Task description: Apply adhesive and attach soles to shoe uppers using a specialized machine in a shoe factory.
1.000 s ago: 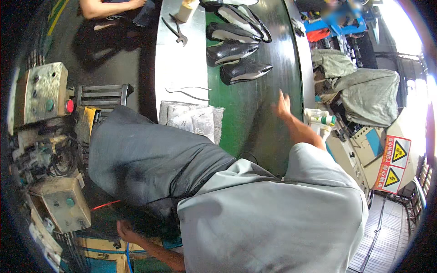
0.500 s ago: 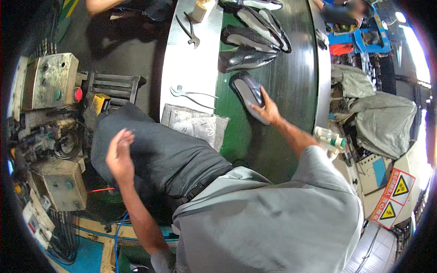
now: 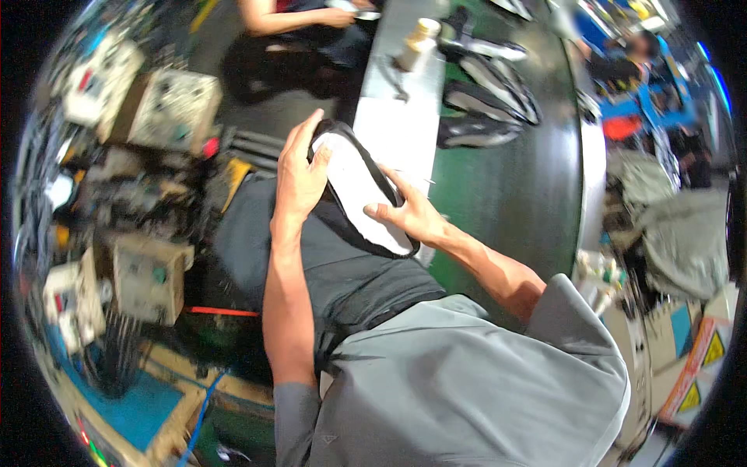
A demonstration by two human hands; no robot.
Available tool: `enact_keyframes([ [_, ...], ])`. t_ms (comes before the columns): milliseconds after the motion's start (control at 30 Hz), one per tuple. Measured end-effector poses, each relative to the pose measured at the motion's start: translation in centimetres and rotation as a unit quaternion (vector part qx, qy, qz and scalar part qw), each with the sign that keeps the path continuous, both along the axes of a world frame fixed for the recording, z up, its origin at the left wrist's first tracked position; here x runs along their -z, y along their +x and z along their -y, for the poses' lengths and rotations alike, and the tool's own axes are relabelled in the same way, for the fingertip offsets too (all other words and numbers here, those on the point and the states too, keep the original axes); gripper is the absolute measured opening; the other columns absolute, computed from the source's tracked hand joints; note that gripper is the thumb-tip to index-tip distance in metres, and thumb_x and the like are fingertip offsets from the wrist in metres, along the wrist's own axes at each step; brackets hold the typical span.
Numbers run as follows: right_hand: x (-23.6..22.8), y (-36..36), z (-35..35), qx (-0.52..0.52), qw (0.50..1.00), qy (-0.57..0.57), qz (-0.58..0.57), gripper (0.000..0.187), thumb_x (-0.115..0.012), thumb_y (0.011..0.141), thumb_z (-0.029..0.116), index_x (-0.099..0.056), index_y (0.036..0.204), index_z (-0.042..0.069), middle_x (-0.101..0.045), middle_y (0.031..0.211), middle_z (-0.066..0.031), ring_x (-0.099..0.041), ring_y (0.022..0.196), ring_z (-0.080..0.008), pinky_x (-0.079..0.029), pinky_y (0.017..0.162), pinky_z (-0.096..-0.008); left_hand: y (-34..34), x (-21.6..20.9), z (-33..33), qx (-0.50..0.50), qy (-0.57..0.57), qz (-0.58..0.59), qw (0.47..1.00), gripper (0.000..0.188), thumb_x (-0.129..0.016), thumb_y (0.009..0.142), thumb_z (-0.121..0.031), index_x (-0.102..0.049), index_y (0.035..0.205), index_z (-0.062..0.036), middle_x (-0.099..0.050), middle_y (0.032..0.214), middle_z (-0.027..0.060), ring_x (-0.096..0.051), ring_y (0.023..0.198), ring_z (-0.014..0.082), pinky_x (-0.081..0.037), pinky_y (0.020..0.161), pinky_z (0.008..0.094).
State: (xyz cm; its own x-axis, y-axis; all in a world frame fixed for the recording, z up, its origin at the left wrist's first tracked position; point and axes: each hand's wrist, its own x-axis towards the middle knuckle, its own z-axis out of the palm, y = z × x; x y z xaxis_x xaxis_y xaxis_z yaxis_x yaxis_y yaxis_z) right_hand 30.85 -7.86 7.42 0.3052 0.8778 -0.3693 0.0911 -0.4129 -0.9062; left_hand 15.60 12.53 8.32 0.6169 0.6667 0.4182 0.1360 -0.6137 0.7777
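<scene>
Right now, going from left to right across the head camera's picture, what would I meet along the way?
Lower beige control box, left hand, held shoe, right hand, row of other shoes, grey cloth cover.

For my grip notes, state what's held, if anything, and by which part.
A black shoe: the left hand grips its left edge toward the far end, the right hand its right edge toward the near end.
</scene>
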Motion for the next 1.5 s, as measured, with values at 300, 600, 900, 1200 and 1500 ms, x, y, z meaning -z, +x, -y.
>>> enact_keyframes([
  [300, -2.5, -10.7, -9.7, -0.274, 0.943, 0.139, 0.131, 0.101, -0.079, 0.096, 0.043, -0.026, 0.169, -0.002, -0.044, 0.165, -0.028, -0.041, 0.156, -0.0353, -0.031, 0.13, -0.0432, -15.7, -2.6, 3.1, -0.26, 0.072, -0.082, 0.959, 0.023, -0.064, 0.108, -0.011, -0.072, 0.126, 0.0018, -0.073, 0.115, 0.0223, -0.072, 0.1, 0.04, -0.057, 0.088, 0.0436],
  [600, -0.9, -11.4, -13.7, -0.269, 0.94, 0.207, 0.033, 0.073, -0.077, 0.099, 0.026, -0.046, 0.162, 0.001, -0.052, 0.162, -0.0241, -0.052, 0.149, -0.0349, -0.042, 0.123, -0.0434, -14.8, 0.4, 4.6, -0.217, -0.266, 0.137, 0.929, 0.047, -0.058, 0.105, -0.012, -0.061, 0.148, 0.0045, -0.066, 0.148, 0.0173, -0.06, 0.136, 0.0256, -0.044, 0.118, 0.0383],
  [900, 0.4, -12.4, -11.3, -0.192, 0.941, 0.279, 0.018, 0.085, -0.079, 0.094, 0.027, -0.038, 0.165, 0.002, -0.053, 0.157, -0.0291, -0.049, 0.15, -0.0411, -0.038, 0.126, -0.0478, -15.6, -0.2, 4.3, -0.175, -0.095, 0.02, 0.98, 0.043, -0.058, 0.107, -0.016, -0.062, 0.144, 0.0051, -0.067, 0.142, 0.0215, -0.063, 0.131, 0.0365, -0.044, 0.116, 0.045],
  [1200, -2.5, -11.3, -5.0, -0.331, 0.943, 0.03, -0.004, 0.115, -0.082, 0.092, 0.05, -0.016, 0.171, -0.003, -0.042, 0.165, -0.0343, -0.046, 0.151, -0.047, -0.039, 0.126, -0.0474, -20.3, -7.7, 6.9, -0.248, 0.087, -0.137, 0.955, 0.04, -0.068, 0.099, -0.006, -0.066, 0.138, 0.0058, -0.069, 0.138, 0.0259, -0.065, 0.13, 0.0437, -0.05, 0.113, 0.0498],
  [1500, 4.9, -12.2, -9.8, -0.298, 0.846, 0.41, 0.164, 0.121, -0.079, 0.069, -0.003, -0.015, 0.171, 0.0, -0.042, 0.154, -0.0322, -0.045, 0.14, -0.0536, -0.037, 0.122, -0.0559, -18.5, -9.1, 11.1, -0.222, -0.164, 0.042, 0.96, 0.086, -0.082, 0.078, -0.008, -0.049, 0.157, 0.001, -0.057, 0.157, 0.0184, -0.055, 0.144, 0.0311, -0.039, 0.125, 0.045],
])
